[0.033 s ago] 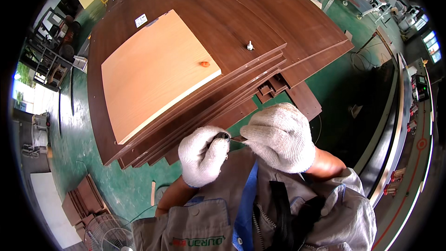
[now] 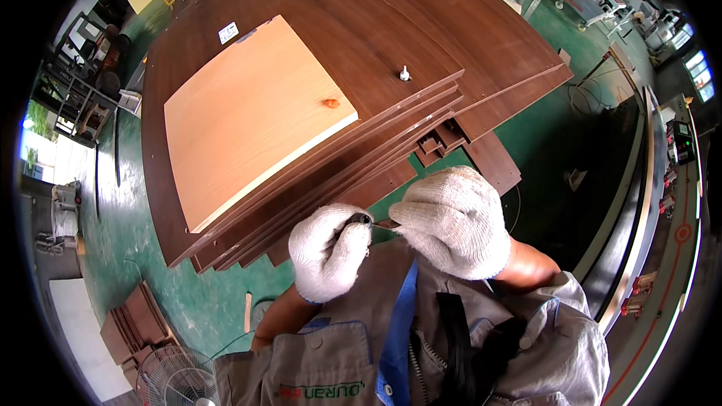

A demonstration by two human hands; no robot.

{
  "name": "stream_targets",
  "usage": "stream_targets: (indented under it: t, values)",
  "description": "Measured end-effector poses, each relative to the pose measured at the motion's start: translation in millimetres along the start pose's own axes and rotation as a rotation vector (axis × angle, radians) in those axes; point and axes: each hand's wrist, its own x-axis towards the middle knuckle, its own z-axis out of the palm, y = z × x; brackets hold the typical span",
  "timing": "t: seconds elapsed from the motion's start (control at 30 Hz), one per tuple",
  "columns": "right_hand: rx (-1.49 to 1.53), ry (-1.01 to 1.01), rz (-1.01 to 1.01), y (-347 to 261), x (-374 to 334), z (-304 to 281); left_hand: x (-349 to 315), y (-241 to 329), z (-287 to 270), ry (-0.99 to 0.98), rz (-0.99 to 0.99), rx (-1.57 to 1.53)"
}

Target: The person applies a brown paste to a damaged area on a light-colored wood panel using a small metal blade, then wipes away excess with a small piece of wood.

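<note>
Both my hands wear white knitted gloves and meet in front of my chest. My left hand (image 2: 331, 253) is closed around a small dark piece with a round end (image 2: 362, 219), most of it covered by the glove. From that piece a thin metal rod (image 2: 385, 226) runs across to my right hand (image 2: 453, 223), whose fingers pinch its other end. What exactly the rod belongs to is too small to make out. Just beyond my hands lies a stack of dark brown panels (image 2: 301, 0). On top rests a light wood-coloured board (image 2: 248, 120) bearing a small orange piece (image 2: 331, 104).
A small silver metal fitting (image 2: 404, 74) stands on the brown panel near its right corner. A long machine (image 2: 654, 278) runs along the right side. A fan (image 2: 177, 380) and brown offcuts (image 2: 139, 323) are at lower left, and a forklift (image 2: 90, 60) at far left.
</note>
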Motion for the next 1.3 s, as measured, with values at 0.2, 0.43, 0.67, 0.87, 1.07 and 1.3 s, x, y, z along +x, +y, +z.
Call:
stream_targets:
  t: [0.2,0.43,0.67,0.87,1.07,1.3]
  values:
    - [0.010,-0.003,0.048,2.1,-4.3,-1.5,2.8,-1.0,1.0,-0.051,0.176,0.115]
    - [-0.002,-0.007,0.050,2.4,-4.1,-3.4,1.7,-6.3,4.4,-0.014,0.191,0.114]
    - [0.001,-0.011,0.049,2.7,-2.4,-1.8,2.0,-8.8,4.3,-0.004,0.177,0.116]
    - [-0.015,-0.012,0.042,3.0,-2.1,-0.3,2.0,-6.7,4.1,0.015,0.160,0.131]
    - [-0.004,-0.001,0.035,3.5,0.9,0.5,3.4,-7.3,2.8,0.014,0.178,0.152]
    - [-0.009,-0.005,0.021,5.2,2.7,1.8,4.6,-5.2,3.8,0.027,0.232,0.220]
